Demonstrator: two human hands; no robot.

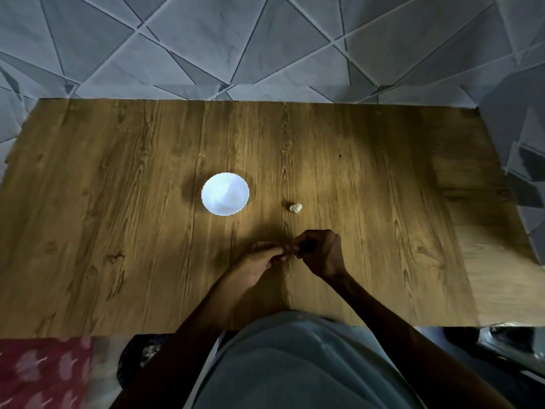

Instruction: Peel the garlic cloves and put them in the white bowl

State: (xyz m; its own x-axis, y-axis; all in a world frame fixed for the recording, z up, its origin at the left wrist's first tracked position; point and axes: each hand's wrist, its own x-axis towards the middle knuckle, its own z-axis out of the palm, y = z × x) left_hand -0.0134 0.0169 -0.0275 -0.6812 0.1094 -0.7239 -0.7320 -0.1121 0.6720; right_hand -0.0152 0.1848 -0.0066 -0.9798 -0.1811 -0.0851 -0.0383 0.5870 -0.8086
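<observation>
Low in the middle of the frame, both hands meet just above the desk (118, 202). The left hand (259, 262) comes in from the lower left with its forearm slanting up across the desk edge. Its fingers lie fairly straight and point right, with the thumb underneath. The right hand (323, 252) comes in from the lower right, bent at the wrist, with its fingers curled into a loose fist and the knuckles toward the top of the frame. The left fingertips (280, 249) touch the curled right fingers. This spot lies in deep shadow, so I cannot tell whether either hand pinches anything there.

One clove (295, 207) lies bare on the desk, just above the hands and a little right of centre, apart from both. The white bowl (212, 187), with a scalloped rim, stands upright left of the clove, near the centre of the frame. Its inside is washed out by glare, so its contents cannot be made out.

Grey triangle-patterned floor (265, 39) fills the top of the frame beyond the far desk edge. A red patterned cloth (44, 370) shows at the lower left.
</observation>
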